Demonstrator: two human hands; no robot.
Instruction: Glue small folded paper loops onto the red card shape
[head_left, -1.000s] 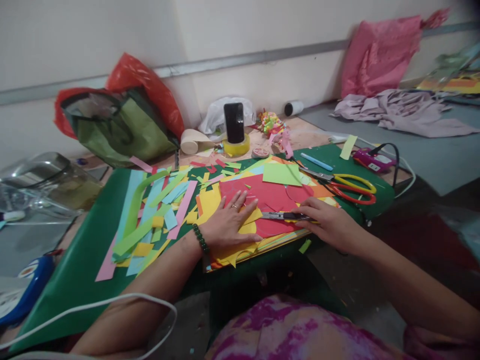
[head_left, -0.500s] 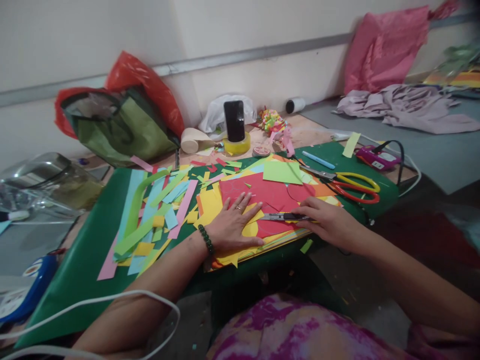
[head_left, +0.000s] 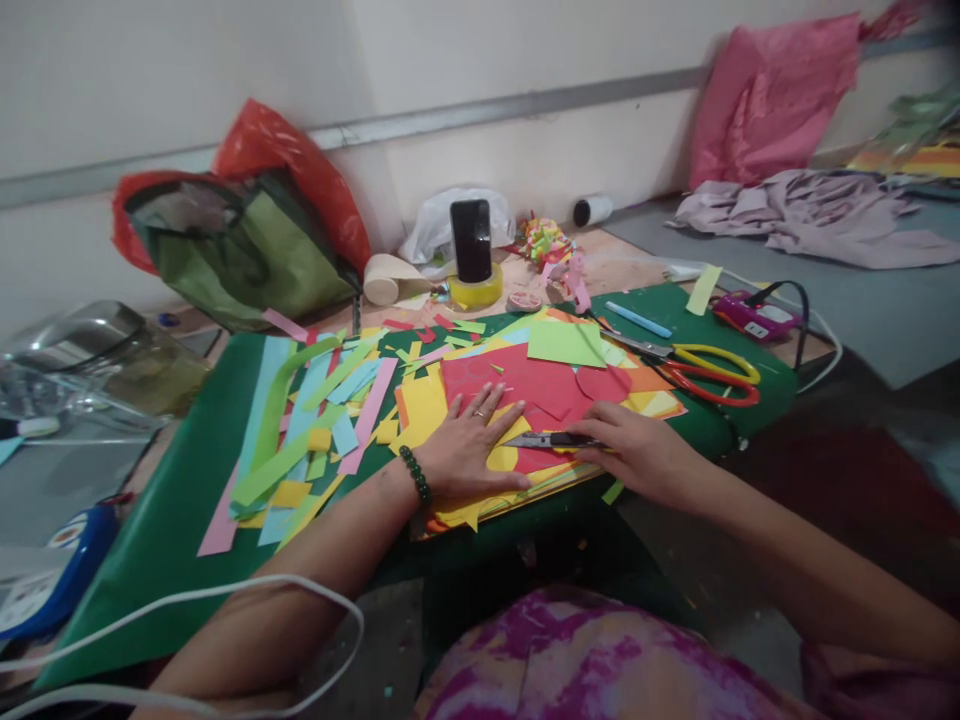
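My left hand (head_left: 476, 445) lies flat with fingers spread on a stack of coloured paper, over yellow pieces and a red sheet (head_left: 487, 368). A utility knife (head_left: 544, 440) is held in my right hand (head_left: 637, 445), its blade pointing left toward my left hand. The blade tip lies at the edge of a yellow paper piece (head_left: 502, 458) beside my left fingers. My right fingers wrap the knife's handle and partly hide it. A light green sheet (head_left: 566, 343) rests on the far part of the stack.
Scissors (head_left: 709, 372) with yellow and red handles lie right of the stack, near a blue pen (head_left: 637, 320). Paper strips (head_left: 367, 415) cover the green mat (head_left: 165, 510) at left. A phone (head_left: 471, 240) stands in a tape roll (head_left: 476, 290). A white cable (head_left: 300, 585) crosses my left forearm.
My right hand has moved slightly left with the utility knife, bringing the blade closer to my left fingers. My left hand stays spread in the same place on the paper.
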